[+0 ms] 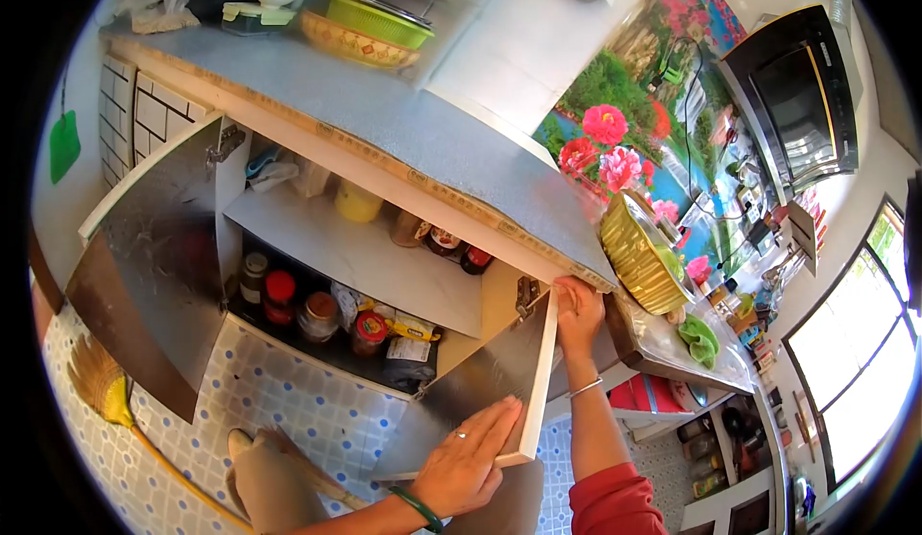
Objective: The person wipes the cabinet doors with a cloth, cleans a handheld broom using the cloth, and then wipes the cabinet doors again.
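Observation:
A cabinet door (490, 372) stands swung out on the right side of the open cabinet. My left hand (471, 458), with a ring and a green bangle, lies with its fingers stretched flat on the door's inner face near its outer edge. At the door's upper corner, just under the countertop, my right hand (579, 312) has its fingers curled over the edge. That arm wears a silver bracelet and a red sleeve. Inside the cabinet, red-lidded jars (279, 295) and other containers stand on the bottom, and a yellow container (357, 201) sits on the middle shelf (336, 247).
A second cabinet door (154, 266) hangs open at left. A broom (106, 391) lies across the tiled floor. Above runs the grey countertop (384, 132), with bowls (360, 40) at the back. A golden basket (642, 256) stands at the right, beside green leaves (699, 341).

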{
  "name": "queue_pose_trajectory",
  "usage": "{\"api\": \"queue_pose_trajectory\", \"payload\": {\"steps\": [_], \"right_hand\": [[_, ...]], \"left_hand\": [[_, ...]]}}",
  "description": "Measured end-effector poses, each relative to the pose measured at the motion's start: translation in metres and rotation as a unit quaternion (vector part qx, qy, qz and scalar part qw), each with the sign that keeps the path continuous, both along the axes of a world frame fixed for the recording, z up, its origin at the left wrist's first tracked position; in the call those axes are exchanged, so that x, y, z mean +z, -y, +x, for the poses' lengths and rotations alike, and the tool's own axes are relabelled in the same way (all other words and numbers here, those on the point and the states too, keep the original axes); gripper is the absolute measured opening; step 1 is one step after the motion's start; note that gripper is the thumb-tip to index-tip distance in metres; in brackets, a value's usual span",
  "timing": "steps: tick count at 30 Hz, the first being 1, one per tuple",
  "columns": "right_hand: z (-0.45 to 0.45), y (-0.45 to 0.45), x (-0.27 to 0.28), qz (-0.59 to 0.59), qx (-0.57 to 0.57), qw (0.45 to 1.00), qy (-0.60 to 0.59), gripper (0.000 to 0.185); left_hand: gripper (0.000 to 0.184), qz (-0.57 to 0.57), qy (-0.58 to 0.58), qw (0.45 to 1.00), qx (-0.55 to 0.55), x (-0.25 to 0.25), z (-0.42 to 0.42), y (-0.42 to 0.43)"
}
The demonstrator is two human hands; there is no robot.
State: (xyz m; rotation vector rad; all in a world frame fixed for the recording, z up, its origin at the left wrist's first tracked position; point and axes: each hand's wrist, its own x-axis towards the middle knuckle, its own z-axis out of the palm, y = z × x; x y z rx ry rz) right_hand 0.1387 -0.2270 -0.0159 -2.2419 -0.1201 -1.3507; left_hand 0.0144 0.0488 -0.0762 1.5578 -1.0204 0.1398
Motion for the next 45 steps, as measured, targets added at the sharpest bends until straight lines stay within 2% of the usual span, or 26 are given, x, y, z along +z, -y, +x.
{"api": "queue_pose_trajectory", "payload": {"steps": [1,4,5,15,17,20,22,24,30,33,37,39,43,45], "right_hand": [[-0.004,0.001,0.005,-0.03,-0.024,0.998,-0.053,0.012],[-0.009,-0.008,0.016,-0.048,-0.086,0.989,-0.109,0.012],[-0.008,-0.009,0.015,-0.115,-0.117,0.984,-0.073,0.014],[-0.02,-0.032,0.017,-0.09,-0.196,0.971,-0.098,0.016],[-0.032,-0.036,0.017,-0.072,-0.206,0.964,-0.152,0.016],[-0.043,-0.035,-0.005,-0.056,-0.219,0.961,-0.161,0.016],[-0.047,-0.046,-0.003,-0.038,-0.194,0.973,-0.121,0.016],[-0.043,-0.051,0.004,-0.032,-0.141,0.989,-0.017,0.016],[-0.012,-0.019,0.013,-0.049,-0.038,0.997,-0.034,0.015],[-0.008,-0.014,0.012,-0.067,-0.081,0.992,-0.066,0.012],[-0.011,-0.029,0.008,-0.052,-0.143,0.988,-0.033,0.015],[-0.013,-0.036,0.011,-0.036,-0.208,0.975,-0.072,0.015],[-0.021,-0.042,0.017,-0.049,-0.222,0.97,-0.086,0.016],[-0.029,-0.037,0.018,-0.072,-0.245,0.942,-0.22,0.018]], "left_hand": [[0.074,-0.013,0.002,1.0,0.002,-0.004,0.0,0.003],[0.074,-0.015,0.006,1.0,0.005,-0.003,-0.002,0.003],[0.074,-0.007,0.007,1.0,0.011,-0.001,-0.001,0.001],[0.071,-0.02,-0.045,0.999,0.007,0.0,0.004,-0.011],[0.071,-0.019,-0.045,0.999,0.011,0.0,0.002,-0.01],[0.071,-0.019,-0.042,0.999,0.012,0.002,0.002,-0.011],[0.071,-0.034,-0.04,0.999,0.012,0.004,0.003,-0.011],[0.071,-0.044,-0.042,0.998,0.006,0.003,0.002,-0.011],[0.073,-0.045,-0.024,0.999,0.008,0.002,0.006,-0.009],[0.074,-0.011,-0.042,0.999,0.003,0.003,0.004,-0.008],[0.072,-0.005,-0.044,0.999,0.007,0.006,0.004,-0.013],[0.071,-0.012,-0.048,0.999,0.007,0.004,0.005,-0.015],[0.071,-0.012,-0.077,0.997,-0.004,0.001,0.006,-0.015],[0.071,-0.012,-0.079,0.997,-0.005,0.002,0.005,-0.015]]}}
